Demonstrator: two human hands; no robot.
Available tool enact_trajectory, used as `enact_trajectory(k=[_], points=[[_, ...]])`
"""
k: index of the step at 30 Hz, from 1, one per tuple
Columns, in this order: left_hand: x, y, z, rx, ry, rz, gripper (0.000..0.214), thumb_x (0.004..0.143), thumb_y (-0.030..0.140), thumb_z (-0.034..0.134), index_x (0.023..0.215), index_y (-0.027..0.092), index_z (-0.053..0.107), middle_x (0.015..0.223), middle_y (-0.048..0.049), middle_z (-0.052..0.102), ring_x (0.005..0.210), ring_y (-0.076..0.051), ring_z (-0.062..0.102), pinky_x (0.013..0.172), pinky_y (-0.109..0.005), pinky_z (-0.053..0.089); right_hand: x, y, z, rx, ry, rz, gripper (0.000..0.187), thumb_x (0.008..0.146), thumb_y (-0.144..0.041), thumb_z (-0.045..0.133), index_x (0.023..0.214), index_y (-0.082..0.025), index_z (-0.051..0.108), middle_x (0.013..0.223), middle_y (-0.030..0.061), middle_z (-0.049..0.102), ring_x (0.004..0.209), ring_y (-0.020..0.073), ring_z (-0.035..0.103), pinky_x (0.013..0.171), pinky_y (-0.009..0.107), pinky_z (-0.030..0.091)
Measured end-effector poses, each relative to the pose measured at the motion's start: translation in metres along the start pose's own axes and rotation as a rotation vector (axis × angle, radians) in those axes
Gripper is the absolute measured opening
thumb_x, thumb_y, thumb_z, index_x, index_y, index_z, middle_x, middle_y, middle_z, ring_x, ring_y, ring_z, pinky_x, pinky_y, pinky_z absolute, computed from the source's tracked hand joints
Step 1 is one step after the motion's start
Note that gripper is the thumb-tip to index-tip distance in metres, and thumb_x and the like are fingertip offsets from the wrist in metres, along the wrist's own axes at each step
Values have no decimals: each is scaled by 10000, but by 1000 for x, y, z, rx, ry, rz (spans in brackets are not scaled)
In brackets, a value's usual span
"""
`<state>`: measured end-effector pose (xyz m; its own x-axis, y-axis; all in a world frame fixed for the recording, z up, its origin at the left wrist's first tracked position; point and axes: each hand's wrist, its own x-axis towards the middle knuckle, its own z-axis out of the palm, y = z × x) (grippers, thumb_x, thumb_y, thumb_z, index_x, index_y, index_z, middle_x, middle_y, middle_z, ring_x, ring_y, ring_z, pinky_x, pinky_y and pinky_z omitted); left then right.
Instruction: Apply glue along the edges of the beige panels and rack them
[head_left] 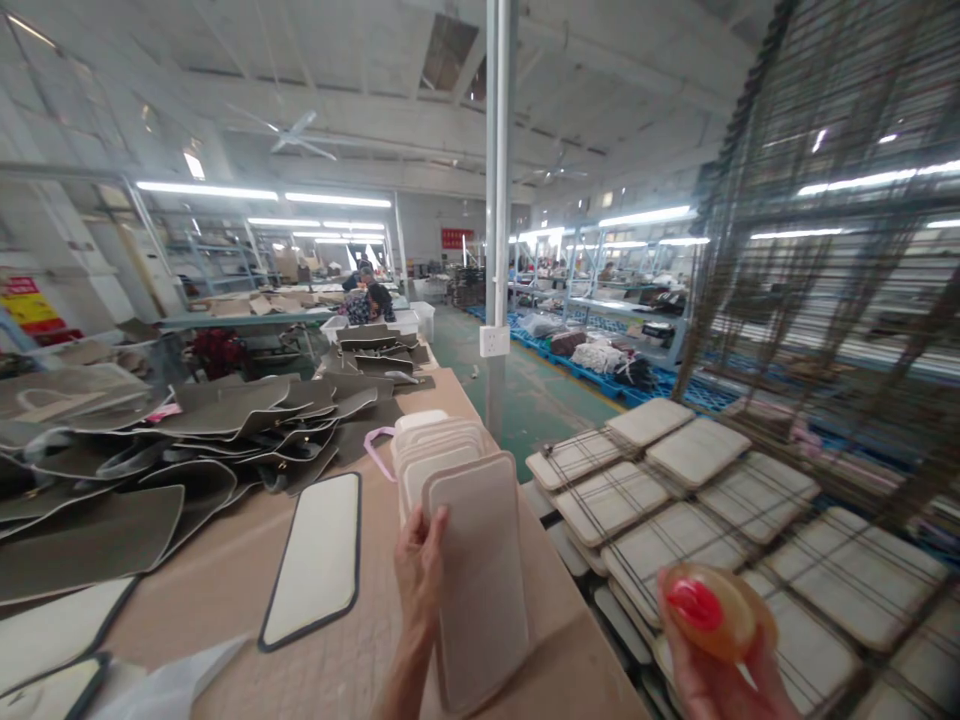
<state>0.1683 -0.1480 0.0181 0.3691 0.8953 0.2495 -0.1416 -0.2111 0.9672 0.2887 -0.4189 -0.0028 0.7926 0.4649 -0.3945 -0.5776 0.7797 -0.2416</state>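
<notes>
My left hand (pixel 421 570) grips the left edge of a beige, round-cornered panel (pixel 480 580), thumb on its face. The panel leans upright at the front of a row of similar beige panels (pixel 439 440) on the brown-covered table. At lower right, my right hand (pixel 709 690) is closed around a rounded, amber, see-through bottle (pixel 731 610) with a red part facing me. That hand is over the wire rack, apart from the held panel. Left of my left hand lies a cream panel with a dark border (pixel 313 560).
Dark olive bag pieces (pixel 225 410) are heaped on the table's (pixel 360 660) left. Layered wire racks (pixel 675 500) with cream panels stand close to the right, under a raised wire grid (pixel 832 230). A metal post (pixel 498 200) rises ahead. A person (pixel 367 295) works farther back.
</notes>
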Motion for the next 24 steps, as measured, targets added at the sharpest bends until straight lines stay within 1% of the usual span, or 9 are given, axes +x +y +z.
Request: enact_trajectory(k=[2, 4, 6, 9, 12, 14, 17, 21, 24], points=[[-8, 14, 2, 63, -110, 27, 443, 792, 447, 575, 1061, 103, 650, 871, -60, 687, 865, -220, 628, 739, -274, 492, -7, -2, 14, 2, 50, -52, 369, 856, -481, 533, 1005, -193, 710, 1041, 75, 729, 937, 210, 698, 725, 264, 611], [-13, 30, 4, 150, -253, 66, 496, 767, 437, 606, 1143, 114, 640, 932, -62, 697, 898, -224, 623, 752, -270, 488, -11, -5, 22, -30, 32, -113, 376, 823, -481, 578, 1012, -181, 706, 1030, 85, 731, 909, 213, 707, 696, 260, 614], [-17, 44, 4, 251, -415, 97, 536, 747, 420, 633, 1198, 129, 628, 936, -58, 703, 865, -216, 623, 730, -264, 486, -14, -12, 28, -92, -58, -207, 395, 746, -482, 670, 1004, -185, 706, 1024, 82, 733, 904, 212, 708, 691, 246, 610], [-25, 65, 6, 361, -700, 74, 490, 739, 372, 644, 1154, 114, 664, 831, -54, 711, 764, -198, 614, 672, -255, 478, -17, -28, 37, -203, -246, -356, 471, 612, -469, 789, 1005, -226, 700, 995, 45, 743, 904, 209, 704, 729, 254, 602], [-36, 85, 10, 391, -1004, -32, 464, 730, 318, 650, 1143, 106, 671, 864, -61, 726, 773, -199, 624, 678, -251, 480, -21, -44, 51, -298, -405, -462, 546, 589, -463, 808, 1077, -264, 668, 996, 21, 739, 974, 224, 675, 876, 339, 558], [-43, 98, 13, 413, -1161, -74, 452, 722, 280, 654, 1140, 110, 673, 930, -68, 732, 815, -211, 638, 704, -255, 486, -23, -53, 60, -362, -502, -469, 552, 589, -462, 806, 1089, -282, 656, 1024, 22, 729, 1020, 251, 653, 984, 434, 483], [-54, 114, 18, 485, -1291, -83, 433, 713, 250, 667, 1122, 108, 681, 1018, -87, 727, 892, -239, 647, 752, -269, 493, -24, -61, 69, -463, -607, -403, 562, 547, -443, 827, 1063, -298, 655, 1054, 24, 719, 1013, 270, 653, 1026, 495, 426], [-70, 128, 21, 496, -1431, -152, 400, 721, 245, 677, 1104, 132, 694, 1035, -76, 729, 933, -250, 651, 783, -268, 500, -20, -65, 70, -579, -720, -321, 566, 551, -454, 820, 1068, -307, 643, 1066, 28, 712, 1031, 278, 646, 1011, 507, 431], [-81, 137, 24, 468, -1483, -168, 381, 705, 224, 696, 1079, 150, 707, 1039, -61, 730, 958, -249, 648, 782, -255, 504, -20, -65, 69, -641, -796, -236, 548, 538, -445, 825, 1037, -296, 653, 1029, 37, 721, 1009, 295, 653, 982, 520, 451]])
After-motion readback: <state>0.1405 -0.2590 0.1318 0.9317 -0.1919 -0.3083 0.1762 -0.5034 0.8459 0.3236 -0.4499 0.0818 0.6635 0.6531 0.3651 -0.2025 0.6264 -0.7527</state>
